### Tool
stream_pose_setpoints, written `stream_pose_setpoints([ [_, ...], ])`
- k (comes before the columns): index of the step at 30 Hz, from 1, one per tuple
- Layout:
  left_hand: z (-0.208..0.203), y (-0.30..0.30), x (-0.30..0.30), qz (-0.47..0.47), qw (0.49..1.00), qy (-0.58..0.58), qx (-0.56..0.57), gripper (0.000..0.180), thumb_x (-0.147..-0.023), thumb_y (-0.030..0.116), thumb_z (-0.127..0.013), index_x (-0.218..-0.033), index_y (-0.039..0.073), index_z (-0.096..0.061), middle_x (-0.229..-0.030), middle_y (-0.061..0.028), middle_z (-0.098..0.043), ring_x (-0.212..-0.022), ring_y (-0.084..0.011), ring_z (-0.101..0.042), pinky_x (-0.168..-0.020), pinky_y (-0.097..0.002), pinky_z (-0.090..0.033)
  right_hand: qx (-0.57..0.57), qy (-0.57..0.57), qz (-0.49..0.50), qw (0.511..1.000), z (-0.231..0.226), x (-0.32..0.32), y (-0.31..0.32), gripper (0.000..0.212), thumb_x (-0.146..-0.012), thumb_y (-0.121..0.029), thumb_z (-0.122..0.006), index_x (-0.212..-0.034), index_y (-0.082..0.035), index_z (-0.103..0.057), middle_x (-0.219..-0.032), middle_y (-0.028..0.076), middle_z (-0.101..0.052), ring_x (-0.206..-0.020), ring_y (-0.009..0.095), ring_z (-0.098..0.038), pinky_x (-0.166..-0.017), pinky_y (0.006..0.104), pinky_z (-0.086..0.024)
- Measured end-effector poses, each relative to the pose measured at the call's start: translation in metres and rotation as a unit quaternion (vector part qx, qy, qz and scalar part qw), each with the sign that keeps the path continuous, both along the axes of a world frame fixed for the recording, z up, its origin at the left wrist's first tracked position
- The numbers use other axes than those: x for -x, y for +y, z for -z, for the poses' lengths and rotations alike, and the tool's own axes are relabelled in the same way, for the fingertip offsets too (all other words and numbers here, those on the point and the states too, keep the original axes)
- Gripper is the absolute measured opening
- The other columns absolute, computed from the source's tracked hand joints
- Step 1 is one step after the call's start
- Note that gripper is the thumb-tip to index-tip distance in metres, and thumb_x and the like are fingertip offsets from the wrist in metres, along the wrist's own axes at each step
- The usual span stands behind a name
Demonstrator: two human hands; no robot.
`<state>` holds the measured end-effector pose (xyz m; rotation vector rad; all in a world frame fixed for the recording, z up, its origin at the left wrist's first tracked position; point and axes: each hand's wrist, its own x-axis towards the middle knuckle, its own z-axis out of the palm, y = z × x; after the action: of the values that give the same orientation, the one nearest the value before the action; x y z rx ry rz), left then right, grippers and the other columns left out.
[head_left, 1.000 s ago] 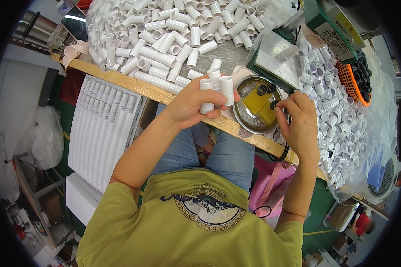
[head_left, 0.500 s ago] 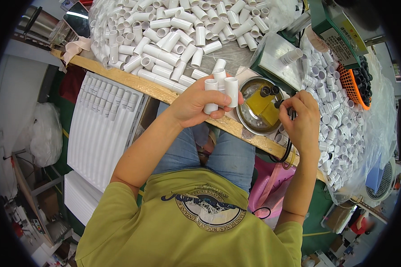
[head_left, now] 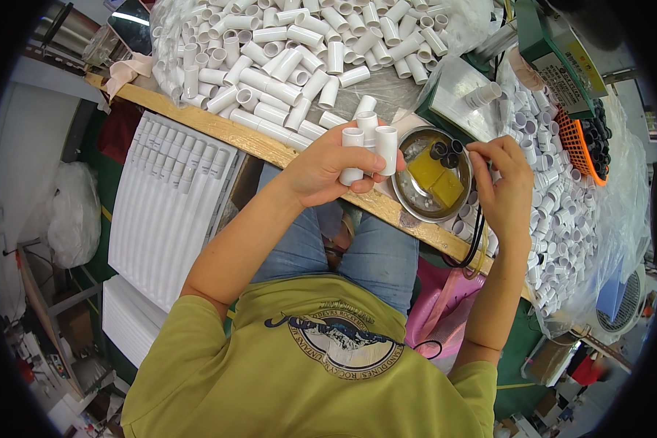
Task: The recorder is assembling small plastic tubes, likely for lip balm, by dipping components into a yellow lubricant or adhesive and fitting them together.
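Three short white plastic tubes [head_left: 386, 150] stand upright in the grip of my left hand [head_left: 320, 169], held over the near edge of the bench. To their right sits a round metal bowl [head_left: 417, 213] with yellow sponge pieces [head_left: 446, 188] and some clear liquid in it. Small black rings [head_left: 438, 150] rest on the sponge near the bowl's far right rim. Just right of those rings is my right hand [head_left: 505, 182], thumb and forefinger apart, with nothing seen between them.
Loose white tubes [head_left: 270, 73] are heaped across the bench's far side. Ringed white pieces [head_left: 555, 212] fill a plastic bag on the right, beside an orange basket [head_left: 578, 146] of black parts. A green-and-white box [head_left: 456, 95] stands behind the bowl. White rods [head_left: 153, 226] lie at left.
My right hand has let go of a black ring, which now lies with the others on the sponge, and its fingers have spread. My left hand still holds the tubes, shifted slightly right.
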<state>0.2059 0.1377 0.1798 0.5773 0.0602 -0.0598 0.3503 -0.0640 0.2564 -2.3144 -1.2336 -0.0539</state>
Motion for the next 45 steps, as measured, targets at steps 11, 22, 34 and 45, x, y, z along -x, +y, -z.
stream_pose_setpoints([
  [11, 0.000, 0.000, 0.000, -0.002, 1.000, 0.009, -0.008, 0.041, -0.078, -0.002, -0.060, -0.115, 0.004, -0.045, -0.096, -0.0184, -0.061, -0.068, -0.0125, -0.055, -0.046, -0.0209, -0.040, 0.125, -0.122, -0.170, 0.970, -0.010, -0.018, 0.016, 0.015, -0.073, -0.002, -0.064, -0.087, -0.007, -0.062, -0.086, 0.007, -0.059, -0.084, 0.027, -0.056, -0.076, 0.0373, -0.043],
  [22, -0.004, 0.000, 0.000, 0.007, 1.000, 0.001, -0.002, 0.033, -0.078, -0.002, -0.060, -0.109, 0.000, -0.050, -0.095, -0.0165, -0.062, -0.068, -0.0135, -0.053, -0.046, -0.0210, -0.039, 0.229, -0.117, -0.183, 0.949, -0.012, -0.019, 0.029, 0.014, -0.074, -0.003, -0.064, -0.087, -0.008, -0.063, -0.081, 0.006, -0.061, -0.083, 0.025, -0.056, -0.074, 0.0371, -0.041],
  [34, -0.004, 0.000, 0.000, 0.010, 1.000, -0.003, 0.002, 0.032, -0.077, -0.002, -0.060, -0.108, 0.000, -0.051, -0.093, -0.0161, -0.063, -0.068, -0.0128, -0.053, -0.046, -0.0210, -0.040, 0.220, -0.085, -0.164, 0.958, -0.006, -0.020, 0.029, 0.013, -0.074, -0.003, -0.063, -0.086, -0.007, -0.064, -0.079, 0.008, -0.063, -0.079, 0.027, -0.059, -0.074, 0.0371, -0.041],
  [45, -0.002, 0.001, 0.001, 0.006, 1.000, 0.001, -0.002, 0.033, -0.077, -0.002, -0.061, -0.109, -0.001, -0.051, -0.093, -0.0162, -0.063, -0.068, -0.0133, -0.055, -0.046, -0.0214, -0.040, 0.107, 0.078, -0.110, 0.985, -0.014, -0.030, 0.016, 0.015, -0.072, 0.001, -0.064, -0.087, -0.004, -0.067, -0.074, 0.010, -0.063, -0.061, 0.021, -0.056, -0.062, 0.0307, -0.044],
])
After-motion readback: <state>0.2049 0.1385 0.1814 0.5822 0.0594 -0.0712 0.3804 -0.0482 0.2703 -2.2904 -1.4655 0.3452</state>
